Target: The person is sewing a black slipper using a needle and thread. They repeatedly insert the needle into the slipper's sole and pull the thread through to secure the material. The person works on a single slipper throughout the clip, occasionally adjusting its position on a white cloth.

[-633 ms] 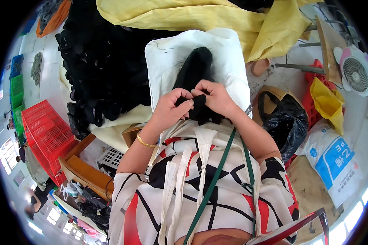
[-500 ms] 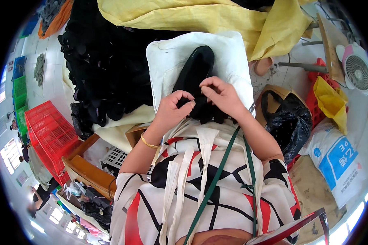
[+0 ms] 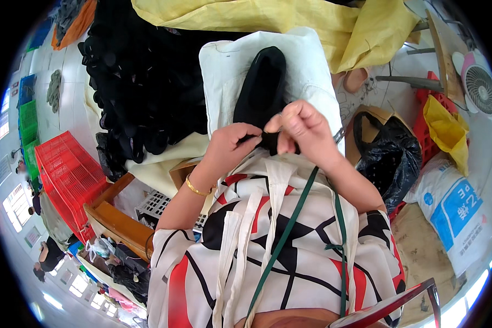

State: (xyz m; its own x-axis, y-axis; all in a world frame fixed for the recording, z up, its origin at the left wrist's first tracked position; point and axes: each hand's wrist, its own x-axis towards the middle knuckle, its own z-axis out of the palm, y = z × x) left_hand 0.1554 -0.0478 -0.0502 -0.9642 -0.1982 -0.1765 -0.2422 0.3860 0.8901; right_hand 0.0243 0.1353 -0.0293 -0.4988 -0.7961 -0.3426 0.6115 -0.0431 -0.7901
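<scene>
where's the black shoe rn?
Head view, centre: black shoe lies on the white cloth, its near end pinched between left hand and right hand.

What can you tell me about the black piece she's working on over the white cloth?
The black piece is a long, dark, soft-looking item, rounded at its far end and matte like fabric or felt. It lies lengthwise on the white cloth covering the lap, far end pointing away from the person. Its near end is pinched between both hands: the left hand grips it from the left, the right hand from the right, fingertips meeting on it. Finer details such as seams cannot be made out.
</scene>
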